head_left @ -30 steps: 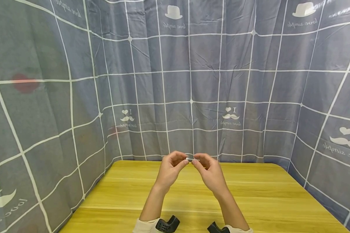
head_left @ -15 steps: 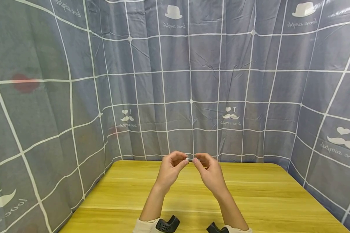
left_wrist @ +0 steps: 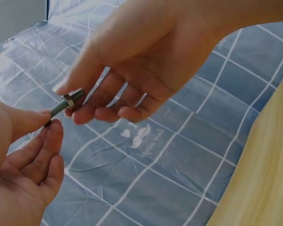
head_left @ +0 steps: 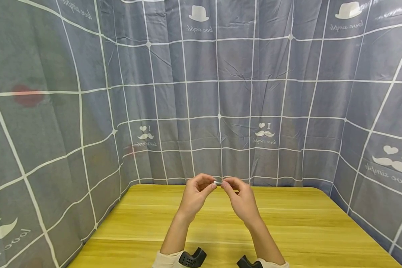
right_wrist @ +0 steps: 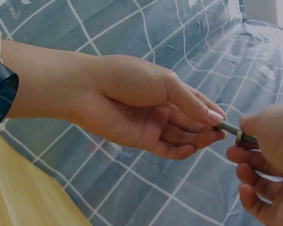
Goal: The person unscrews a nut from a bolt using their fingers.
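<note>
A small metal bolt lies level between my two hands, above the far part of the table. My left hand pinches one end of it between thumb and fingertips; in the left wrist view this hand's fingers hide that end. Partway along the threaded shaft sits a nut, close to the free tip. The thumb and index finger of my right hand close around the nut. In the right wrist view the nut shows at those fingertips, with bare shaft between the hands.
The yellow wood-grain table spans below both arms. A grey-blue checked curtain hangs behind its far edge and along both sides. Black wrist devices sit at the light sleeve cuffs.
The right thumb and fingers have shifted slightly over the nut; the bolt tip that showed past the right thumb is now hidden in the head view. The left hand holds still.
</note>
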The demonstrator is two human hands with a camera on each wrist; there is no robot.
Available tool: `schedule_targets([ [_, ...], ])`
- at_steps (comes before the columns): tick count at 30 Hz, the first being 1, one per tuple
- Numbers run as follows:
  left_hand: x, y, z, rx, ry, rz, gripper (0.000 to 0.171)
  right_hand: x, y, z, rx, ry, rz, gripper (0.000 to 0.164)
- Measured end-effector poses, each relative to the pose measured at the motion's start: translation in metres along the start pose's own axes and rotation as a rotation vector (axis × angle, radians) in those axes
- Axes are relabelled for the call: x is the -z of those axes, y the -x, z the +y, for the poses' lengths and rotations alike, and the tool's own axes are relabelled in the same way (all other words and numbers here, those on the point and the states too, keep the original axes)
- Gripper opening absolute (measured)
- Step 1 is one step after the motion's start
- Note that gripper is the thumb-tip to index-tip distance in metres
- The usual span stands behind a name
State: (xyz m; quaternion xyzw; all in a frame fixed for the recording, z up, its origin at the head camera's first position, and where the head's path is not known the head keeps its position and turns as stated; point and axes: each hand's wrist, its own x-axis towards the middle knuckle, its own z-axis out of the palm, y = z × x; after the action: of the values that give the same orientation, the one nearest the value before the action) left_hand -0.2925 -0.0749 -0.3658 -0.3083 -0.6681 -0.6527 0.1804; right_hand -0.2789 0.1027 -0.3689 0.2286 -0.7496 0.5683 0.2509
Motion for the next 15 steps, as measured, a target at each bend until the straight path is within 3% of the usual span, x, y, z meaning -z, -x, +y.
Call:
schedule_targets([
  [3,0.0,0.0001,0.0001,0.005,-0.002,0.001,0.01,0.0014,0.0003,-0.0009,0.025,-0.02,0.006,0.012],
  [6,0.0002,0.0004,0.0007,0.007,0.001,-0.001,0.011,0.0021,0.0002,-0.0011,0.045,-0.029,-0.003,0.016],
  [15,0.0011,0.0004,0.0006,-0.004,-0.01,0.0,0.011,0.0033,0.0002,-0.0005,-0.006,-0.028,-0.007,0.017],
])
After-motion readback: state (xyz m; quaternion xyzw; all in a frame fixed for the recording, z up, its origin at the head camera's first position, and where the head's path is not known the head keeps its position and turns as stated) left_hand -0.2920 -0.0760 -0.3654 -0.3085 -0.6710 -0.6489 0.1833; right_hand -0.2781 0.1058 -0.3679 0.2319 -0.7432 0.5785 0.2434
